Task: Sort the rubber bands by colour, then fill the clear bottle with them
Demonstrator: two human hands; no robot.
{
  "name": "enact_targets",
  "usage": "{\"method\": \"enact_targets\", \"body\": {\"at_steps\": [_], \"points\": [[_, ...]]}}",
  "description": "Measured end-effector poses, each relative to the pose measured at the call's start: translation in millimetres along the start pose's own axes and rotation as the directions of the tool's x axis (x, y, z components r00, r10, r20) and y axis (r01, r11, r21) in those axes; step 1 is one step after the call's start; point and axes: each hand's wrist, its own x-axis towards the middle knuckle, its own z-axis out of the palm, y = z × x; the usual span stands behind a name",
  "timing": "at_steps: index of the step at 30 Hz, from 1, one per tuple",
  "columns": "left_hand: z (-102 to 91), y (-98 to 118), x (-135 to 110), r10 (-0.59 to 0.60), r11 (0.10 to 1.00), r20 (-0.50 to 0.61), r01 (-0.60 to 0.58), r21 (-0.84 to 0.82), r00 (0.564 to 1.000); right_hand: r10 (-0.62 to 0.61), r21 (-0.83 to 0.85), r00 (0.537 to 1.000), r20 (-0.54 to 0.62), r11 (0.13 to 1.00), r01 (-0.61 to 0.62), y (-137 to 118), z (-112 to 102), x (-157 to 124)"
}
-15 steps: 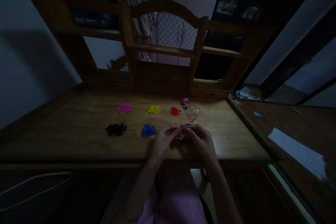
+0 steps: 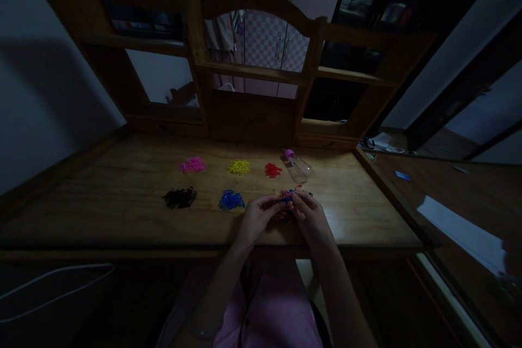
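My left hand (image 2: 256, 218) and my right hand (image 2: 313, 222) meet over a mixed pile of small coloured rubber bands (image 2: 284, 217) near the desk's front edge. Fingers of both hands are closed in a pinch around blue and red bands from this pile; single bands are too small to tell apart. Left of my hands lie a blue heap of bands (image 2: 231, 200) and a black heap (image 2: 179, 198). Farther back are a pink heap (image 2: 193, 165), a yellow heap (image 2: 238, 167) and a red heap (image 2: 273, 169).
A clear bottle with a pink cap (image 2: 299, 168) lies on its side behind my right hand. The wooden desk (image 2: 134, 174) has a shelf frame (image 2: 253, 114) along its back. White paper (image 2: 460, 234) rests on a brown surface at the right.
Both hands stay over the mixed pile while their fingers shift; my right fingertips have moved slightly up. The camera view has tilted a little. The sorted heaps look the same.
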Motion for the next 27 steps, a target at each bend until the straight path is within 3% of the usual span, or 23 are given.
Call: {"method": "enact_targets", "body": {"at_steps": [11,20,27], "points": [[4.2,9.1,-5.5,0.037,0.997,-0.031,-0.035,0.066,0.999,0.025,0.011,0.999,-0.026,1.000,-0.025,-0.5,-4.2,1.0],[1.8,7.3,-3.9,0.012,0.999,-0.069,-0.009,0.049,0.998,-0.058,-0.205,0.998,0.000,0.977,0.057,-12.9,-3.6,-7.1],[2.4,8.9,-5.0,0.011,0.997,-0.098,-0.003,0.078,0.995,-0.163,-0.413,0.986,0.035,0.896,0.163,-18.2,-6.6,-10.4]]}}
